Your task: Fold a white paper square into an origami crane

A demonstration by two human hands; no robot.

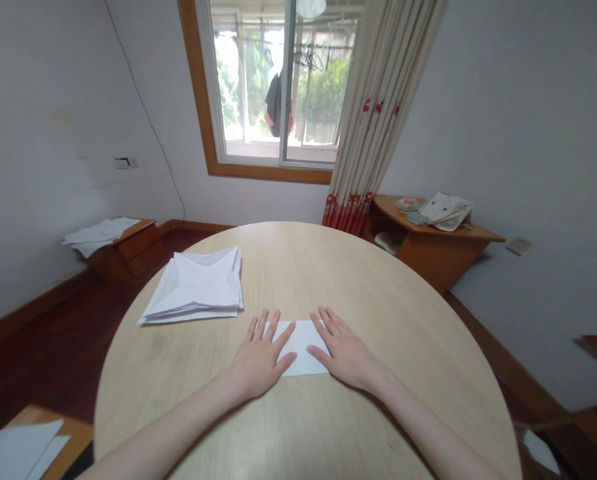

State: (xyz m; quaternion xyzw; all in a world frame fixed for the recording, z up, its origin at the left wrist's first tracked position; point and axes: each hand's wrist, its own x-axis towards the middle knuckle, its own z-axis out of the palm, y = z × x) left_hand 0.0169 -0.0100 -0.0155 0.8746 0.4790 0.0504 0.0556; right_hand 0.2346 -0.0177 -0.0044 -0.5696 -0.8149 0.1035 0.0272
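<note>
A small white rectangle of paper [302,347] lies flat on the round wooden table [298,427], in front of me. Spread over its left end is my left hand [262,357], palm down with the fingers apart. My right hand [342,350] rests the same way on the right end, its thumb pointing inward across the sheet. Both hands cover the paper's side edges, while its middle shows between them. Whether the sheet is folded I cannot tell. Beyond my left hand sits a stack of creased white paper sheets [198,283].
More paper [103,231] lies on a low wooden cabinet [141,250] at the far left. White sheets [18,450] rest on a surface at lower left. A corner desk [428,250] at right holds a pale cloth bag [446,210]. A window and a long curtain [373,113] are behind the table.
</note>
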